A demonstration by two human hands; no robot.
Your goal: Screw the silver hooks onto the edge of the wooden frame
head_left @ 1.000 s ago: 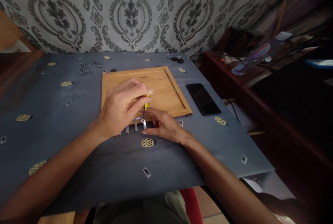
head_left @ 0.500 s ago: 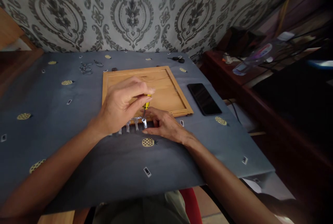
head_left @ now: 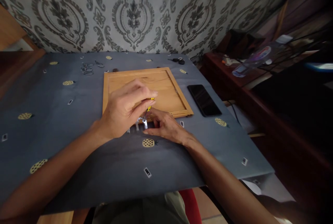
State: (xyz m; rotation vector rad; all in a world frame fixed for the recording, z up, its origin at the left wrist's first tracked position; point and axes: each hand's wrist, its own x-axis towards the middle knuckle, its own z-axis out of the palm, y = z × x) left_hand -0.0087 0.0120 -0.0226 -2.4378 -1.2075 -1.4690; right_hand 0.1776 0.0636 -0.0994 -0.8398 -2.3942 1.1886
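Note:
My left hand (head_left: 126, 108) is closed in a pinch around the yellow handle of a screwdriver (head_left: 149, 108), held tilted over the near edge of a wooden frame (head_left: 188, 109) with a recessed panel. The screwdriver's tip comes down at a shiny, clear-looking clip (head_left: 145, 123) on that edge. Thumb and forefinger of my right hand (head_left: 166, 125) close around this clip and the frame edge. Beside it to the left is another similar clip (head_left: 137, 125); my left hand partly hides the row. The contact between tip and clip is too small to make out.
A black phone (head_left: 204, 100) lies right of the frame on the patterned tablecloth (head_left: 171, 168). Behind the frame are small metal pieces (head_left: 87, 68) and keys (head_left: 179, 60). A plastic bottle (head_left: 260, 59) stands on the dark red furniture at the right. Patterned fabric hangs behind the table.
My left hand has shifted slightly right and rolled, with the screwdriver now leaning more to the right. It hides more of the clips on the left. My right hand stays nearly still.

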